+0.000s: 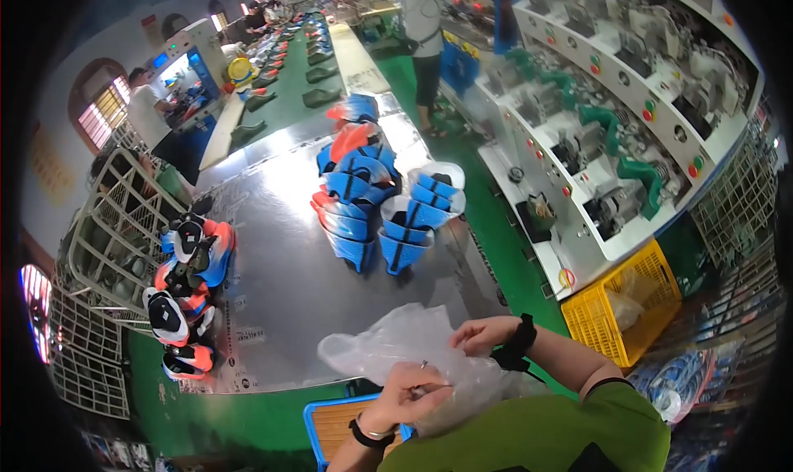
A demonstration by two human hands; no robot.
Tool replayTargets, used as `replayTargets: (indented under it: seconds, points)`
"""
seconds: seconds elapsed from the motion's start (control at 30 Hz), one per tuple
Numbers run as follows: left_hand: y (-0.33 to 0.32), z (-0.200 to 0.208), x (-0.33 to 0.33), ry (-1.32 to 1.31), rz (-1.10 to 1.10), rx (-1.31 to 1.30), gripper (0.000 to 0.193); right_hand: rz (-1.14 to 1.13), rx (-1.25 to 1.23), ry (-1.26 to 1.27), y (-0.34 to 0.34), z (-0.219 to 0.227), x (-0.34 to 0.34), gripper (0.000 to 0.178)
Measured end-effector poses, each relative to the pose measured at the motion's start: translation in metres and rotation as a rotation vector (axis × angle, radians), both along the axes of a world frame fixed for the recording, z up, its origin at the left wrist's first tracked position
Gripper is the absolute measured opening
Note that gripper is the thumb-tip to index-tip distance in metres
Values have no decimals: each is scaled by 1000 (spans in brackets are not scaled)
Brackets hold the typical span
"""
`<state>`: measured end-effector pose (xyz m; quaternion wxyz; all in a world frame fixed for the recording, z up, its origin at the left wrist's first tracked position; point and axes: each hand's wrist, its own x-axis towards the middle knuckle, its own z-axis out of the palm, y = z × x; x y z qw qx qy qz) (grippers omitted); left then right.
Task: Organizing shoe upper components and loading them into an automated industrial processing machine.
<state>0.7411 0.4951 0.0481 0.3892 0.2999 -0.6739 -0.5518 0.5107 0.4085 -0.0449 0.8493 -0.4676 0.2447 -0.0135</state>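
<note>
A translucent white plastic bag (396, 333) lies bunched over the near edge of the metal table, hanging down against my body. My left hand (410, 393) pinches its near side with curled fingers. A little farther off and to the right, my right hand (485, 334) grips the bag's other side, fingertips together. Both wrists wear black bands. Beyond the bag, nested stacks of blue, orange and white shoe uppers (355, 183) stand on the table. Another blue and white stack (417, 212) leans beside them on the right.
Orange, blue and white shoe uppers (192, 253) pile along the table's left edge, beside a wire cart (124, 224). A blue-rimmed stool (324, 431) stands below the near edge. Right are a yellow crate (607, 315) and white machines (537, 166). Several people work farther back along a shoe line.
</note>
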Motion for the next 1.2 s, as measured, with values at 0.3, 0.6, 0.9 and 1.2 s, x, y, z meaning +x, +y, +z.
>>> replayTargets:
  seconds: [0.3,0.6,0.9,1.2]
  points:
    - [-21,-63,-190,-215,-109,44,23,-163,-460,95,58,-58,-183,36]
    - [-96,-181,-323,-387,248,-16,43,-1187,-937,2033,191,-193,-735,57]
    - [-156,-219,-255,-863,688,-28,46,-141,-707,900,15,-167,-516,59]
    - [-228,-219,-73,-941,1518,231,81,-134,-1084,244,-261,-76,-254,55]
